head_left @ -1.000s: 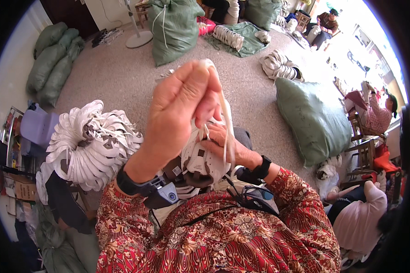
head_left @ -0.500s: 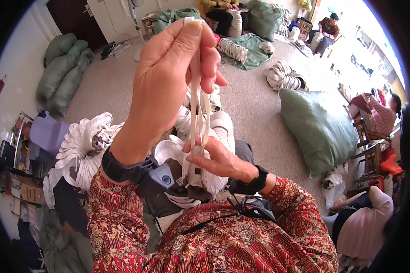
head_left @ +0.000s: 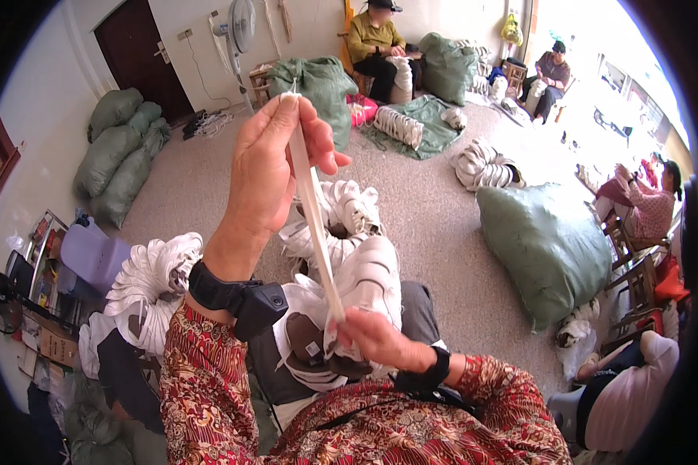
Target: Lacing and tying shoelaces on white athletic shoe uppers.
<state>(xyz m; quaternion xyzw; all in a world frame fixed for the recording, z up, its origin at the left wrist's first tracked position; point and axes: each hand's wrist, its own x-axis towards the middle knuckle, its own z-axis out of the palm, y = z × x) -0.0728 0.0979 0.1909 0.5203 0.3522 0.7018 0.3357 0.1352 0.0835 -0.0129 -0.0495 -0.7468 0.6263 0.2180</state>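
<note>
A flat white shoelace (head_left: 311, 205) stretches taut and slanting between my two hands. My left hand (head_left: 260, 170), raised high, pinches its upper end between thumb and fingertips. Low down by my lap, my right hand (head_left: 384, 341) closes round the lower part of the lace. Beneath and beside it, white shoes (head_left: 374, 271) rest on my lap, toes pointing away. Brown lining (head_left: 305, 338) shows inside one shoe's opening. Where the lace's lower end goes is hidden by my right fingers.
More white shoes (head_left: 349, 209) lie in a curved row just ahead, and others are stacked at my left (head_left: 153, 271). A big green sack (head_left: 547, 244) sits on the right. Several people sit farther off, one beside a shoe row (head_left: 399, 126). A lilac chair (head_left: 93, 256) stands left.
My left hand has moved lower and farther forward. My right hand has come down toward my lap. The lace, looped in strands before, is now one straight band.
</note>
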